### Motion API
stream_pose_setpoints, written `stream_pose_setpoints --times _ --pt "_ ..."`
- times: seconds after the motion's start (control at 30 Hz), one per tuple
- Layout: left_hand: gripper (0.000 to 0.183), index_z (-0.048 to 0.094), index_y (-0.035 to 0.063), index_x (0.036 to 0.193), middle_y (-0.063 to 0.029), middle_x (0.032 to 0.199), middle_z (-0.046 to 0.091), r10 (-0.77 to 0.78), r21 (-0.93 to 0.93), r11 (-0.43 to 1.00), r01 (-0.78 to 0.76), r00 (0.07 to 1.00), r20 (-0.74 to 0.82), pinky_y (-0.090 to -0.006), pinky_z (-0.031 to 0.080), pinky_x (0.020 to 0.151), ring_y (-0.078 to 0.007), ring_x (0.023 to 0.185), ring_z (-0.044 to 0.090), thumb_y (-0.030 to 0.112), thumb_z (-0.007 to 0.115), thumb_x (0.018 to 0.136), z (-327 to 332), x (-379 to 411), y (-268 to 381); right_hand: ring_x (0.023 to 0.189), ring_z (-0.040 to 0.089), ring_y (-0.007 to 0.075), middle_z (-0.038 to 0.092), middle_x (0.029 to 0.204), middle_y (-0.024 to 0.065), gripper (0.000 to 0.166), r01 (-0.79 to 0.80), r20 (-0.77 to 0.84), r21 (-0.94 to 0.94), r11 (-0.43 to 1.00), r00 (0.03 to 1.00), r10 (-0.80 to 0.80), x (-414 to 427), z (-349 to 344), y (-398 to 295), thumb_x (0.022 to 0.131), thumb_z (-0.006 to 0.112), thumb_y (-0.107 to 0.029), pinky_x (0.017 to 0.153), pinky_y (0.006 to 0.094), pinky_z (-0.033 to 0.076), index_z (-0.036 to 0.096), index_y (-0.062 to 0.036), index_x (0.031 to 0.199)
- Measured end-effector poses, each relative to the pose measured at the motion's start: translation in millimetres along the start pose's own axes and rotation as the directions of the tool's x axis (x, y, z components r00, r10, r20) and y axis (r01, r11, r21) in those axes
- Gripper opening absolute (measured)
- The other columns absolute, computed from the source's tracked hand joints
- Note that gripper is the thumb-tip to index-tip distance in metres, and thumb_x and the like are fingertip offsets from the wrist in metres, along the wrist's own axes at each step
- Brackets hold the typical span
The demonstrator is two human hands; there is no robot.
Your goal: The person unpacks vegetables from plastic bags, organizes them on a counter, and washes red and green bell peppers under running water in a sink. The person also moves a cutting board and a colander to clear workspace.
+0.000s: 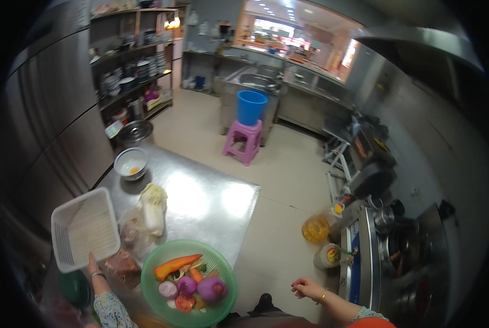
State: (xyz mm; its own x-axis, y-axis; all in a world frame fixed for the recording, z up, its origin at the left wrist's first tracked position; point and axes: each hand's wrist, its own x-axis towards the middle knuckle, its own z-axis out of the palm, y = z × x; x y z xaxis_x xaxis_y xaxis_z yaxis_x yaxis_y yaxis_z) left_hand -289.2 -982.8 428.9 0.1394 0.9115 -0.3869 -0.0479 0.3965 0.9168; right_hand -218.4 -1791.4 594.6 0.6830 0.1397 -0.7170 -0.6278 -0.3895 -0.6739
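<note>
My left hand [93, 264] grips the near rim of a white plastic basket [85, 229], which is tilted above the left part of a steel table [187, 164]. Below it lie raw meat [122, 265] and a clear plastic bag [135, 229], with a napa cabbage [153, 211] beside the bag. A green plastic colander [150, 283] holds a carrot [178, 265], purple onions [211, 289], a cut tomato [185, 302] and other vegetables. Farther back stands a bowl [131, 164] with egg yolk in it. My right hand [304, 288] hangs over the floor, fingers loosely curled, holding nothing.
A blue bucket [252, 107] stands on a pink plastic stool [244, 141]. To the right are a stove [369, 254], an oil jug [315, 228] and another container [327, 257]. A dark green bowl [74, 289] is at lower left. Shelves with dishes [131, 53] line the back left.
</note>
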Motion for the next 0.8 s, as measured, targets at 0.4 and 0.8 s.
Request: stream_pose_setpoints --times 0.4,0.8 --pt "0.029 0.057 0.0046 0.081 -0.0087 0.070 0.054 0.374 0.336 0.856 -0.393 0.919 0.121 -0.0315 0.036 0.051 -0.0207 0.059 0.047 0.033 0.057 0.075 198.1 -160.8 -20.9 0.059 0.056 0.0125 0.058 0.074 0.0050 0.016 -0.103 -0.295 0.268 0.958 0.938 0.183 -52.5 -64.1 165.7 0.081 0.051 -0.016 0.051 0.0258 0.048 0.057 -0.0024 0.085" --pt "0.027 0.058 -0.0041 0.091 -0.0138 0.087 0.059 0.410 0.004 0.726 -0.688 0.438 0.800 -0.0342 0.045 0.071 -0.0218 0.080 0.055 0.019 0.047 0.080 299.1 -540.8 -64.5 0.060 0.054 0.0107 0.059 0.078 0.0065 0.018 0.087 -0.427 0.472 0.877 0.893 0.141 -151.8 -154.3 349.0 0.084 0.049 -0.012 0.050 0.0240 0.047 0.057 0.0005 0.094"
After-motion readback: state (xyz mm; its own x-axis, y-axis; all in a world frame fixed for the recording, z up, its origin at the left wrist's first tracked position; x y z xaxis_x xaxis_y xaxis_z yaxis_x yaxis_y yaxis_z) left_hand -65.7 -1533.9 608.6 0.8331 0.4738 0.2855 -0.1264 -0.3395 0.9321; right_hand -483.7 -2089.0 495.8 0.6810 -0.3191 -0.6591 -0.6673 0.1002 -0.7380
